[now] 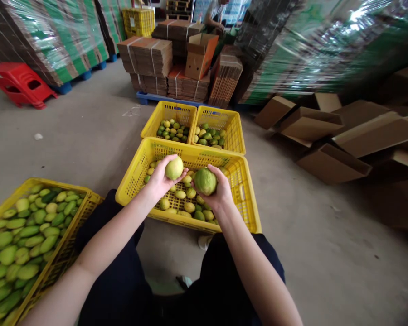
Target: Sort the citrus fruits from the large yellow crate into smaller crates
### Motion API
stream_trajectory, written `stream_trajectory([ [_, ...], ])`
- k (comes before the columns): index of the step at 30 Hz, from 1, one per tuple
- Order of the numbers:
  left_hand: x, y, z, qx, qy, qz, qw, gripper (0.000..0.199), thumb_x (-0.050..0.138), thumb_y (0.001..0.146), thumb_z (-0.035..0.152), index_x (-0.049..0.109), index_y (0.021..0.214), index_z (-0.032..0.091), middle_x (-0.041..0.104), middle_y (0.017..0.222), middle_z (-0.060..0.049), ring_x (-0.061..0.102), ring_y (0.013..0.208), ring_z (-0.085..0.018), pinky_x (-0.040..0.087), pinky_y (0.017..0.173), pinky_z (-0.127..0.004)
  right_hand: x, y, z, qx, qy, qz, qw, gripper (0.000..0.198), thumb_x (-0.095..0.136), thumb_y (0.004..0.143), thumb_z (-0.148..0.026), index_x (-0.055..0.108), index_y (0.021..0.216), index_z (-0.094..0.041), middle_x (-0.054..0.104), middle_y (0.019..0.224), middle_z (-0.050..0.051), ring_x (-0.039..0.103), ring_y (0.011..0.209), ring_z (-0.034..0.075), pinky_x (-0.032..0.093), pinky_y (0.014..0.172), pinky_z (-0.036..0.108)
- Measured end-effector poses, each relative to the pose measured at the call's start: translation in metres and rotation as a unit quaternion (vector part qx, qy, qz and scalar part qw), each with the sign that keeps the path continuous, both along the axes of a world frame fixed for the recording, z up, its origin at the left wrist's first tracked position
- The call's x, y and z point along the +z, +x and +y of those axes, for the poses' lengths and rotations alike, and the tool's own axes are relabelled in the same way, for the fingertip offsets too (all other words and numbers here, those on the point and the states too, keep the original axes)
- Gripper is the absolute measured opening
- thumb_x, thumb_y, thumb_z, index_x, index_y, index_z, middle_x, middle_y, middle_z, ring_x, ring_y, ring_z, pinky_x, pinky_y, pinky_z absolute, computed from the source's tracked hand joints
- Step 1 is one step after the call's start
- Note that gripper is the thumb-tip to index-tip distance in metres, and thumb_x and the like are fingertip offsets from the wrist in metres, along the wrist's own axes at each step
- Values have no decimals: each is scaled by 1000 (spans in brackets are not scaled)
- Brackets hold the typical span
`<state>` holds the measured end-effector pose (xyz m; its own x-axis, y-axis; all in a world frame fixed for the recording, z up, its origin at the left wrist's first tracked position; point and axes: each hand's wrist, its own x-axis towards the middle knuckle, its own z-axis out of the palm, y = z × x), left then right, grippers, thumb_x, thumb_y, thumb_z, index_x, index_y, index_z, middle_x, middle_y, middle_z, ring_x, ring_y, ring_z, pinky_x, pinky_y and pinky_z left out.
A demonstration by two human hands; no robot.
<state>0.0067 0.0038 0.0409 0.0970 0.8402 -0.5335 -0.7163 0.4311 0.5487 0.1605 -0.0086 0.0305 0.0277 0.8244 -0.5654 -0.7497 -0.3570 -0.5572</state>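
My left hand (163,179) is closed around a pale yellow-green lemon (174,168). Close to its right, my right hand (221,190) grips a larger, rounder green lemon (206,181) with a bumpy skin. Both hands are above a big yellow plastic crate (251,203), which holds loose yellow and green lemons (189,207) over its bottom. My forearms and hands hide part of what lies in it.
Behind stand two smaller yellow crates (240,131) with more lemons. At my left, another crate (85,192) is full of long green fruit (29,231). Flattened cartons (146,56), open boxes (333,163), a red stool (20,83), wrapped pallets (61,36) and a seated person (214,16) are around.
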Motion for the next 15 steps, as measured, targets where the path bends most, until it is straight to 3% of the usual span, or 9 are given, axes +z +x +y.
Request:
stream_trajectory([
  [5,-7,-1,2,-16,16,9,1000,27,60,84,42,63,92,16,68,72,-6,61,58,-14,44,48,-22,-9,2,2,22,-19,17,999,7,68,77,-27,63,80,-22,69,63,-1,68,59,20,61,60,35],
  [15,3,1,0,-56,-25,-31,998,32,44,86,22,68,103,9,72,78,-12,72,70,-23,58,61,-31,-1,1,3,28,-28,-16,999,4,64,80,-23,65,79,-19,71,62,0,63,50,16,62,60,32],
])
